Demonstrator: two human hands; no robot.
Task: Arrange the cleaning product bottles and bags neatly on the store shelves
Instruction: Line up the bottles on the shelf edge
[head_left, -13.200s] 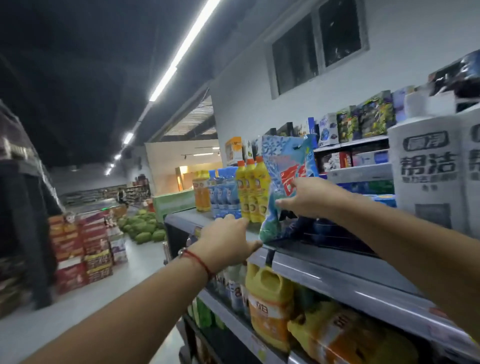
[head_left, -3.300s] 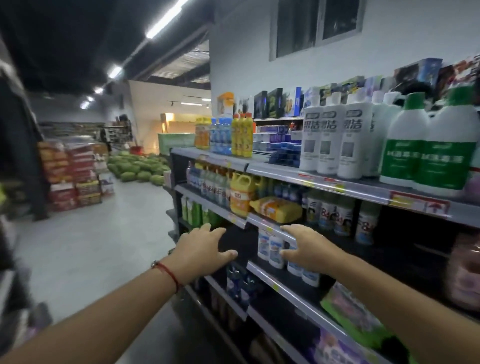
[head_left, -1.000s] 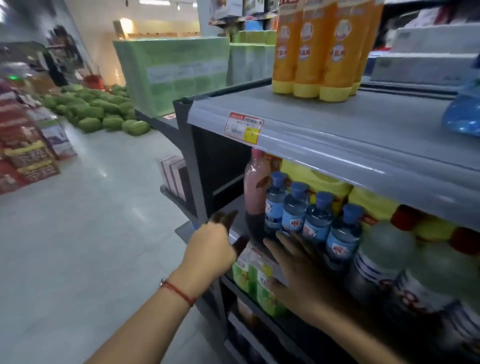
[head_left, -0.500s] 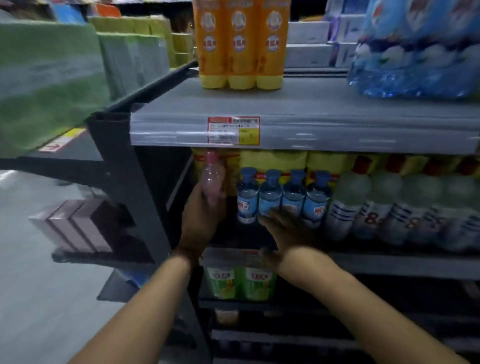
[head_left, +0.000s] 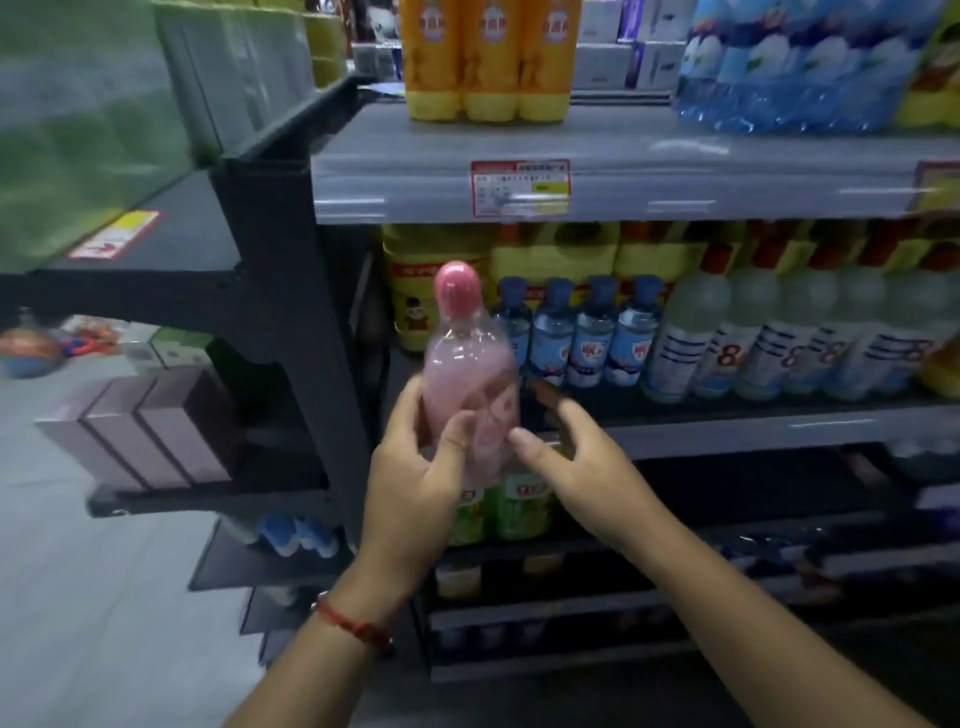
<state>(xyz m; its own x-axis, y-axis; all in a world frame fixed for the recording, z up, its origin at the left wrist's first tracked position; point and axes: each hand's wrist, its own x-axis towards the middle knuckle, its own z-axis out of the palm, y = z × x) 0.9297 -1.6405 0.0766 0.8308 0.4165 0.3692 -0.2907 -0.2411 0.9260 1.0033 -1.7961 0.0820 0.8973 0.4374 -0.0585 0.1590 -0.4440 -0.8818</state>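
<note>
While the left hand holds the pink bottle in a curled grip in front of the second shelf and the right hand waits loose beside it, setting it back carelessly could topple the blue-capped bottles.

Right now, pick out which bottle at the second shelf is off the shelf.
The pink-capped bottle, gripped upright in the left hand. The blue-capped bottles and the clear, red-capped ones all stand on the shelf.
</note>
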